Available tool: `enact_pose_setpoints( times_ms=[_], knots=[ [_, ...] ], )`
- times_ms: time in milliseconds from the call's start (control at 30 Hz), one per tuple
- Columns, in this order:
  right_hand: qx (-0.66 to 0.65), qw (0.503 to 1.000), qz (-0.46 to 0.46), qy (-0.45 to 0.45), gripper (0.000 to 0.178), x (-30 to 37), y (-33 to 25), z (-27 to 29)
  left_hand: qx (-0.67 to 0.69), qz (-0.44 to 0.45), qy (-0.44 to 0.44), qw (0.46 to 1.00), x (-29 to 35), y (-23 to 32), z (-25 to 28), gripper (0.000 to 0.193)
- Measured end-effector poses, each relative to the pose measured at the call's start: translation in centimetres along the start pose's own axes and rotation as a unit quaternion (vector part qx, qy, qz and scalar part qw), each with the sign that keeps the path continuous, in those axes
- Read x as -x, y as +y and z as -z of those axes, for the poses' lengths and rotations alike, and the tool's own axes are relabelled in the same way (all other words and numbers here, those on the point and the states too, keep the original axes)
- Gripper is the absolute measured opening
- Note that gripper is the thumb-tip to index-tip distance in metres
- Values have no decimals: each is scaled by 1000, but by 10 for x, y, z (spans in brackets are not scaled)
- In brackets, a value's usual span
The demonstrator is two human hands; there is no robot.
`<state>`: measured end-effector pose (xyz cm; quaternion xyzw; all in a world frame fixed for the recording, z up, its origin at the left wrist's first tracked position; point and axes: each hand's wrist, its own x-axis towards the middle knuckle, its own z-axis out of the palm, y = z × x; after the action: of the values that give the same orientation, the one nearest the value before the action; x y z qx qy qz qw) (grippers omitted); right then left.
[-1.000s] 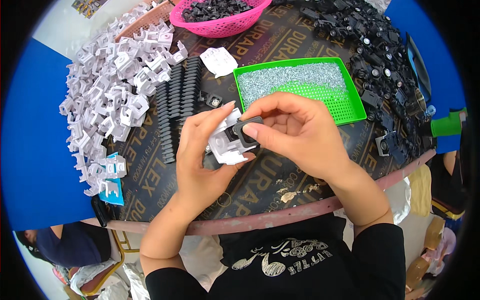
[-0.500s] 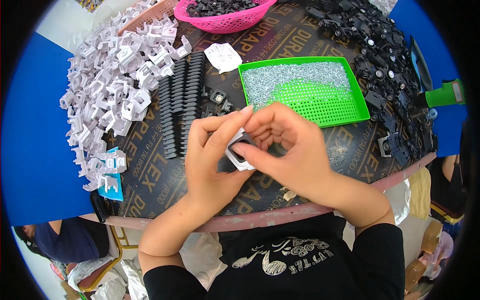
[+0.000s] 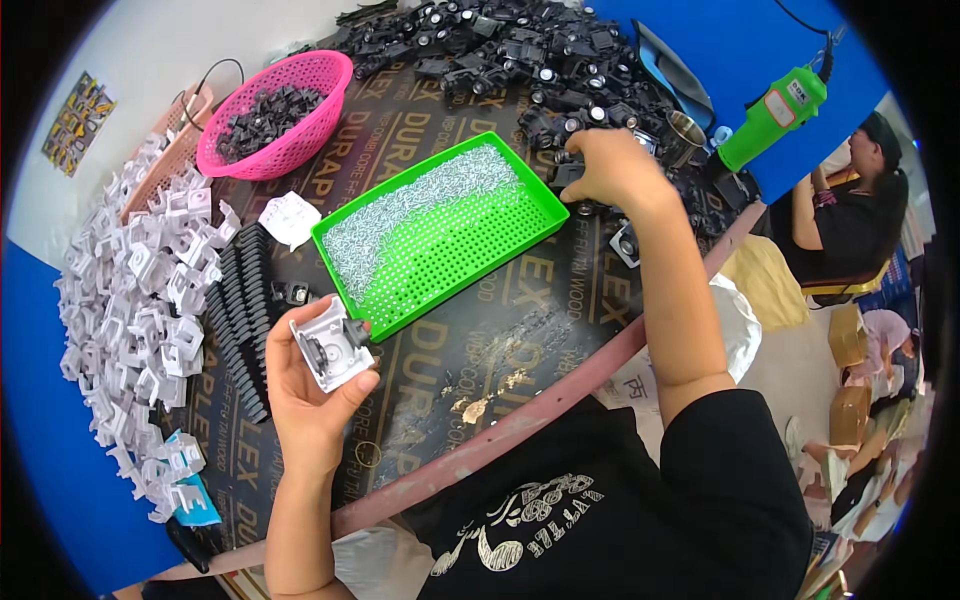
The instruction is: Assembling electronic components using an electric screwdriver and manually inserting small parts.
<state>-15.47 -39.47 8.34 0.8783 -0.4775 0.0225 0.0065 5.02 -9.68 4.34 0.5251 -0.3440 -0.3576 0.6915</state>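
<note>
My left hand (image 3: pixel 309 412) grips a white plastic housing (image 3: pixel 347 362) by its edges, its hollow inside facing up. Black parts sit in the housing, one along a side and another sticking out past its edge by the thumb. At the far right my right hand (image 3: pixel 622 172) reaches over a heap of small black assemblies (image 3: pixel 575 75) with round silvery spots. Its thumb and fingers are apart, and nothing shows between them. Close beyond the left hand lies a green perforated tray (image 3: pixel 450 255) with many small silvery screws (image 3: pixel 430 205).
White housings (image 3: pixel 150 290) are piled at the left, beside rows of stacked black pieces (image 3: pixel 240 320). A pink basket (image 3: pixel 290 150) of black parts and a paper scrap (image 3: pixel 290 220) lie farther back. A green power tool (image 3: pixel 775 118) hangs at the right; another person (image 3: pixel 850 220) sits beyond.
My right hand has left the white housing and moved right to the black heap. My left hand still holds the housing, turned with its inside showing. The view has swung to the right.
</note>
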Motion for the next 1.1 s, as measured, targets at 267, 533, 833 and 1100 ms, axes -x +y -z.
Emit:
enact_pose_setpoints(
  times_ms=[267, 533, 833, 1100],
  knots=[
    [-510, 840, 98, 155, 37, 37, -64, 5, -90, -75, 17, 993, 8, -13, 2, 81],
    [-554, 774, 264, 154, 48, 116, -173, -7, -213, -175, 90, 957, 10, -13, -6, 75],
    [-584, 741, 281, 179, 42, 114, -180, -22, -350, -254, 128, 892, 12, -3, 1, 74],
    [-565, 726, 309, 241, 40, 115, -173, -24, -422, -297, 129, 847, 12, 0, 3, 77]
  ],
)
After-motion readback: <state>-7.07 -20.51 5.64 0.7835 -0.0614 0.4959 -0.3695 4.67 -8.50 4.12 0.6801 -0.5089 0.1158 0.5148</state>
